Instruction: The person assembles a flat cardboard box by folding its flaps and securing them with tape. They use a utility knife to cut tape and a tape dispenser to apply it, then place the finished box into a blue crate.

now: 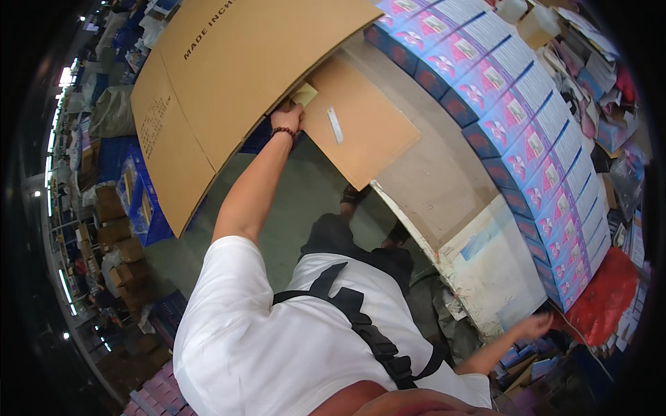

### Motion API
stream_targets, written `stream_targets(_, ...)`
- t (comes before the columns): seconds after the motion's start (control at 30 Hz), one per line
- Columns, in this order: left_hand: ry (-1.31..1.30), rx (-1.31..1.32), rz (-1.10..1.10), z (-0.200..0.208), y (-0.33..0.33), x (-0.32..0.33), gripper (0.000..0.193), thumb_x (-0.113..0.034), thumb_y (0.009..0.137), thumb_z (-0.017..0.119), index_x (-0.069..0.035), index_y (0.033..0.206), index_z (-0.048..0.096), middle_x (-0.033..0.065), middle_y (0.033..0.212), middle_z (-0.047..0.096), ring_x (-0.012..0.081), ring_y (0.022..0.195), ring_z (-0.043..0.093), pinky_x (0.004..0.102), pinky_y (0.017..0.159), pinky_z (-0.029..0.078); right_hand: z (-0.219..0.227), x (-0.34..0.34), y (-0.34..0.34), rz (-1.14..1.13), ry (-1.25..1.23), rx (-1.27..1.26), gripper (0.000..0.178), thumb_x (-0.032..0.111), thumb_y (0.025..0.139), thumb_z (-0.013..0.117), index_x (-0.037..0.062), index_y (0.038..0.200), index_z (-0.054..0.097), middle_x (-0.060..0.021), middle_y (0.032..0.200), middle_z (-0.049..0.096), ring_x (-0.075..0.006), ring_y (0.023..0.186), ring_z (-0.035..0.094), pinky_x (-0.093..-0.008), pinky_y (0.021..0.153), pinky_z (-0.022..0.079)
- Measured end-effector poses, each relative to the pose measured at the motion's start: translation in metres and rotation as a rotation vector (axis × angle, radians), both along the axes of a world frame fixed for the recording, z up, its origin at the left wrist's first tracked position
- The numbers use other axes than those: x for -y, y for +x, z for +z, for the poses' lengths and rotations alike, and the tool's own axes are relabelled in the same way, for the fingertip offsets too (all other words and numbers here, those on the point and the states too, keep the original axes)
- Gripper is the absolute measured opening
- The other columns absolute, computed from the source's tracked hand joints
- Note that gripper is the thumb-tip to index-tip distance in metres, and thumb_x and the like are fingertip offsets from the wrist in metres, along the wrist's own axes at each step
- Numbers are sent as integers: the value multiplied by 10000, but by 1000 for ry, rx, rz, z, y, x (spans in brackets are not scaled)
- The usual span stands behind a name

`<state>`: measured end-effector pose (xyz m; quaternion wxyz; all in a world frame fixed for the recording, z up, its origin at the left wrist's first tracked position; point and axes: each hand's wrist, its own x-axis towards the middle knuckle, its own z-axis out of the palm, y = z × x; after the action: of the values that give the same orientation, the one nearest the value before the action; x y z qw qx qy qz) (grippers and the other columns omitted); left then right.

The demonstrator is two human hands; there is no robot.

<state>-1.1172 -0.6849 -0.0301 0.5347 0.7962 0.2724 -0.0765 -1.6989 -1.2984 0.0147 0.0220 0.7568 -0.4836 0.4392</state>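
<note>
My left hand (pixel 288 119), a beaded bracelet at its wrist, is closed on the near edge of a large flattened cardboard carton (pixel 208 83). Some of its fingertips are hidden at the edge. The carton is tilted and reaches across the upper left. Right beside that hand, a smaller brown cardboard sheet (pixel 374 132) lies partly over the worktable (pixel 451 180), with a white strip (pixel 335 125) on it. Off to the lower right, my right hand (pixel 534 326) is loosely open and holds nothing I can see. It is near a red plastic bag (pixel 603 298).
Long rows of pink and blue printed boxes (pixel 513 139) stand along the table's far right side. Pale plastic jugs (pixel 538 28) and heaped goods lie beyond them. A blue plastic crate (pixel 149 201) stands on the left, near stacked brown cartons (pixel 114 215).
</note>
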Motion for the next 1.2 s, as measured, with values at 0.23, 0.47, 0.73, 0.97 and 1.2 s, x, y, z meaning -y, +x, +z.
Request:
stream_targets(0.23, 24, -113, -30, -31, 40, -2, 205, -223, 713, 654, -47, 654, 568, 40, 572, 532, 136, 456, 462, 280, 462, 382, -18, -272, 354, 1101, 384, -210, 337, 65, 794, 584, 32, 1129, 574, -179, 1153, 562, -329, 1072, 530, -404, 917, 414)
stream_targets(0.47, 46, 9, -246, -26, 18, -10, 239, -224, 698, 649, 7, 725, 592, 76, 658, 570, 192, 626, 528, 323, 614, 433, -28, -447, 484, 1313, 229, -750, 430, 286, 890, 505, 115, 1285, 482, -140, 1384, 404, -363, 1290, 334, -496, 1055, 256)
stream_targets(0.73, -391, -169, 145, -13, -53, -8, 392, -183, 760, 710, -9, 1041, 498, 83, 875, 592, 123, 612, 555, 251, 460, 497, -33, -430, 457, 1292, 211, -831, 412, 294, 880, 521, 104, 1245, 515, -77, 1353, 442, -308, 1241, 386, -452, 1002, 303)
stream_targets(0.97, -497, -411, -42, -15, -71, 13, 298, -268, 831, 682, -26, 950, 553, 82, 822, 598, 162, 598, 581, 297, 513, 534, -25, -421, 453, 1287, 324, -789, 496, 303, 772, 663, 120, 1215, 536, -82, 1301, 476, -297, 1182, 426, -435, 953, 331)
stream_targets(1.2, -447, -291, -51, -21, -70, 24, 214, -152, 857, 620, 5, 980, 544, 92, 837, 602, 180, 639, 618, 313, 546, 556, -11, -399, 464, 1051, 394, -817, 613, 321, 680, 746, 72, 1196, 527, -133, 1236, 490, -321, 1095, 472, -430, 893, 366)
